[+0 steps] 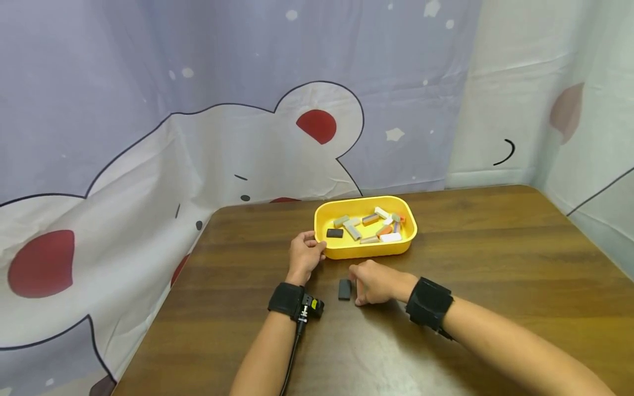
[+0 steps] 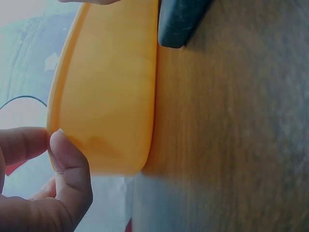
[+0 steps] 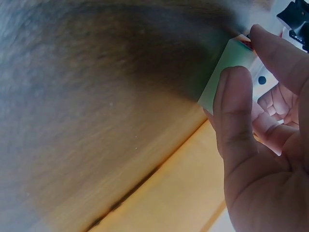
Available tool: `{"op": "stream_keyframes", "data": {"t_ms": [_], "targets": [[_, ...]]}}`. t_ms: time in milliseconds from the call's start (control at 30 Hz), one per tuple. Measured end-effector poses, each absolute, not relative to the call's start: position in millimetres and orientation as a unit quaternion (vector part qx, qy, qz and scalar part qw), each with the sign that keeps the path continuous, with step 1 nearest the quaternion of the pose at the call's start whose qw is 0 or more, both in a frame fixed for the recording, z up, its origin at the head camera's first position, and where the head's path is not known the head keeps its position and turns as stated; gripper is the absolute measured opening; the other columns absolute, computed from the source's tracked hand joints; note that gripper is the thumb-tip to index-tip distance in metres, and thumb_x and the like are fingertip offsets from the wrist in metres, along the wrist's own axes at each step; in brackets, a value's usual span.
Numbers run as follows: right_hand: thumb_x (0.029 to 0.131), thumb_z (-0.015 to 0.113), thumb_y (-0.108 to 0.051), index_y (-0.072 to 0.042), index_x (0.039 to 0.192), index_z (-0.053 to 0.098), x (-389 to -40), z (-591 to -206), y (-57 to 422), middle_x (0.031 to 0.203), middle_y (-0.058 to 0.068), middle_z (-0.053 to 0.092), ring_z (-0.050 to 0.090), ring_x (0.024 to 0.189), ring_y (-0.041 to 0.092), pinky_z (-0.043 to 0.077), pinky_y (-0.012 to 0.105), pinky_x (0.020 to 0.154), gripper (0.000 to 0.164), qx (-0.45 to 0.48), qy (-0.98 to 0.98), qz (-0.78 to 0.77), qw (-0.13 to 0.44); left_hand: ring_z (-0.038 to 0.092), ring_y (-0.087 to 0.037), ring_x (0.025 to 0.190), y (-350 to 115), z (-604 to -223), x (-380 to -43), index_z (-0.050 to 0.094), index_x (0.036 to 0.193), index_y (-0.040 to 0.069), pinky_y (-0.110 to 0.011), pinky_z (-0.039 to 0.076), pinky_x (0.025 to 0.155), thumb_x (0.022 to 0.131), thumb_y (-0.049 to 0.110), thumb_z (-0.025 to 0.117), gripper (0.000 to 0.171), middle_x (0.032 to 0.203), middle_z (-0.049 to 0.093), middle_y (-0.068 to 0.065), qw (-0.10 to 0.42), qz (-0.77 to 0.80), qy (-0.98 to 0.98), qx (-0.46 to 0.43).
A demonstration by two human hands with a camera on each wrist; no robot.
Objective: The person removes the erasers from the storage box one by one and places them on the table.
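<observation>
A yellow basket (image 1: 346, 253) holds several small blocks in grey, white, orange and black. My left hand (image 1: 304, 256) pinches its rim at the front left corner. The left wrist view shows the thumb (image 2: 70, 169) and a finger on either side of that rim. In front of the basket a dark rectangular block (image 1: 344, 290) lies on the table. My right hand (image 1: 373, 282) is just to its right, fingers pointing down and thumb apart from them. The right wrist view shows a pale greenish face (image 3: 217, 79) behind the thumb and index finger; whether they touch it is unclear.
The basket stands on a brown wooden table (image 1: 495, 264) near its back edge. Inside it a black block (image 1: 334, 233) lies at the left. A patterned curtain (image 1: 238, 148) hangs behind the table. Black straps circle both wrists, and a cable (image 1: 292, 357) runs along the left forearm.
</observation>
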State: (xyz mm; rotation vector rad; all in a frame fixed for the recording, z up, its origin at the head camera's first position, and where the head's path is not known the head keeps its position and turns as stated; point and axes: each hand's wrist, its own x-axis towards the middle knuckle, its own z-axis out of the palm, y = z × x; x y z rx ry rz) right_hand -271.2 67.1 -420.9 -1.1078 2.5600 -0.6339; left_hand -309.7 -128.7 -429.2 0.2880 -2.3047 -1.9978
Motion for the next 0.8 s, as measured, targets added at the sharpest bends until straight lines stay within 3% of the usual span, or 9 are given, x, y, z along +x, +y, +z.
{"op": "stream_keyframes", "data": {"t_ms": [267, 467, 600, 800], "targets": [[0.078, 0.081, -0.013, -0.002, 0.105, 0.059, -270.9, -421.3, 66.4, 0.064, -0.012, 0.058, 0.056, 0.059, 0.001, 0.052, 0.024, 0.067, 0.037, -0.379, 0.889, -0.213, 0.146, 0.061, -0.018, 0.069, -129.4, -431.2, -311.2, 0.053, 0.131, -0.002, -0.032, 0.059, 0.063, 0.089, 0.002, 0.069, 0.046, 0.092, 0.056, -0.013, 0.037, -0.655, -0.749, 0.094], [0.08, 0.081, -0.019, -0.002, 0.108, 0.06, -272.7, -417.3, 66.5, 0.064, -0.013, 0.06, 0.057, 0.064, 0.001, 0.053, 0.029, 0.077, 0.039, -0.372, 0.892, -0.201, 0.162, 0.063, -0.021, 0.072, -129.4, -431.3, -311.6, 0.054, 0.131, -0.003, -0.035, 0.06, 0.064, 0.088, 0.001, 0.069, 0.046, 0.094, 0.058, -0.014, 0.043, -0.649, -0.754, 0.091], [0.082, 0.08, -0.025, -0.003, 0.109, 0.062, -274.5, -411.8, 67.7, 0.073, -0.009, 0.062, 0.058, 0.069, 0.005, 0.054, 0.03, 0.075, 0.039, -0.375, 0.896, -0.191, 0.143, 0.065, -0.025, 0.075, -128.8, -431.4, -311.2, 0.054, 0.13, -0.003, -0.035, 0.06, 0.064, 0.088, 0.002, 0.069, 0.045, 0.094, 0.059, -0.014, 0.044, -0.649, -0.754, 0.09], [0.088, 0.073, -0.017, -0.007, 0.092, 0.064, -277.3, -397.5, 67.3, 0.075, -0.006, 0.06, 0.055, 0.066, 0.006, 0.051, 0.024, 0.06, 0.015, -0.413, 0.884, -0.198, 0.09, 0.062, -0.02, 0.069, -127.7, -430.8, -310.4, 0.055, 0.129, -0.003, -0.034, 0.06, 0.063, 0.088, 0.001, 0.069, 0.044, 0.093, 0.06, -0.014, 0.047, -0.648, -0.755, 0.089]]}}
